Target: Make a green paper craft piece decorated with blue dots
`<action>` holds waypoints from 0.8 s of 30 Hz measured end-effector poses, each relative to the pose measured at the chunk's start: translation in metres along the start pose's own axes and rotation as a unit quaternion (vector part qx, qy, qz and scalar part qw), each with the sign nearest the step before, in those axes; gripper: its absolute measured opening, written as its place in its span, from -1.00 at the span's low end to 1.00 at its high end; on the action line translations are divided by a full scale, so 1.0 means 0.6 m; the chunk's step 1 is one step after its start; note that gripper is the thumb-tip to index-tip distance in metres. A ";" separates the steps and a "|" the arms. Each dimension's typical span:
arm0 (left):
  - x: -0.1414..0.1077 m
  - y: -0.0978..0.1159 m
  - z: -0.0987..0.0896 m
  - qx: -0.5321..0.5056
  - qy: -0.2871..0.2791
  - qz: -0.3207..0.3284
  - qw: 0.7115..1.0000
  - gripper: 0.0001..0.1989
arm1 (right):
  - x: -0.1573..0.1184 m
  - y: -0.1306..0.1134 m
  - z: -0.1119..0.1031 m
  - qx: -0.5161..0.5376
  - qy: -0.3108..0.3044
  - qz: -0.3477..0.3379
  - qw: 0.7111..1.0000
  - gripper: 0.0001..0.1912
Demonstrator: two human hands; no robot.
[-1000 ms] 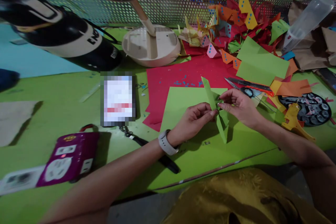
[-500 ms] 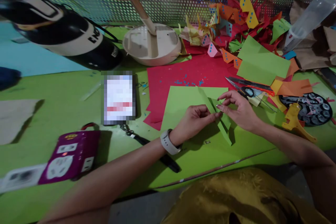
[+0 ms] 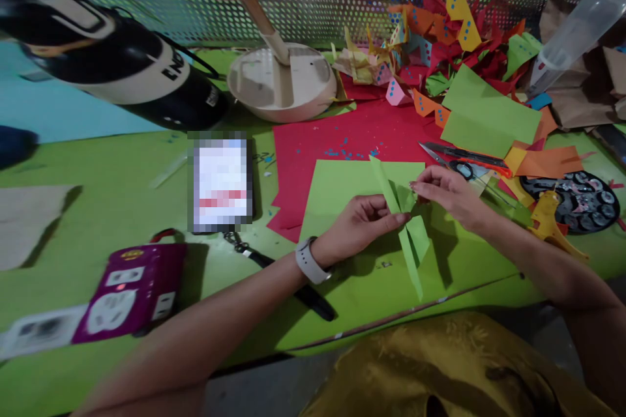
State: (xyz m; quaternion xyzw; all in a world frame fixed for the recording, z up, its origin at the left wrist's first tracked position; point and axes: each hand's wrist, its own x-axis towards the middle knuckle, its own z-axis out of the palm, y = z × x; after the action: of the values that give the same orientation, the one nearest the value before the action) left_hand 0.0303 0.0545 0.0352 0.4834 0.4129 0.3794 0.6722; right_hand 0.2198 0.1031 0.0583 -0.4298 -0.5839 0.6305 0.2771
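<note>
A folded green paper point(image 3: 415, 241) is held up above the table's front part. My left hand point(image 3: 364, 225) is closed on its near side, thumb against the folds. The fingers of my right hand point(image 3: 443, 192) pinch its right part. Beneath my hands lies a flat green sheet point(image 3: 332, 186), partly over red paper point(image 3: 298, 143) sprinkled with tiny blue bits. Scissors point(image 3: 457, 166) and a box cutter point(image 3: 482, 158) lie just past my right hand.
A heap of cut, folded coloured paper point(image 3: 425, 45) fills the back right, near a clear plastic bottle point(image 3: 577, 39). The fan base point(image 3: 313, 91), black bottle point(image 3: 141, 71), phone point(image 3: 222, 182) and purple pouch point(image 3: 132, 287) are on the left. A perforated screen point(image 3: 323, 0) stands behind.
The folded green paper has turned more upright and its folds have spread apart. My right hand has shifted slightly right, its fingers now closed on the paper. My left hand keeps its hold.
</note>
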 end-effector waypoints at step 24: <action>0.007 0.002 -0.020 -0.060 -0.101 -0.059 0.991 -0.75 | 0.000 0.002 -0.013 0.078 -0.240 0.109 0.962 -0.85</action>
State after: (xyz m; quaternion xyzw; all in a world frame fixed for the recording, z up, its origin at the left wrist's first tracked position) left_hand 0.0207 0.0623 0.0332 0.4527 0.3468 0.3125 0.7597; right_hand 0.2268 0.1064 0.0574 -0.3043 -0.5319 0.7850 0.0911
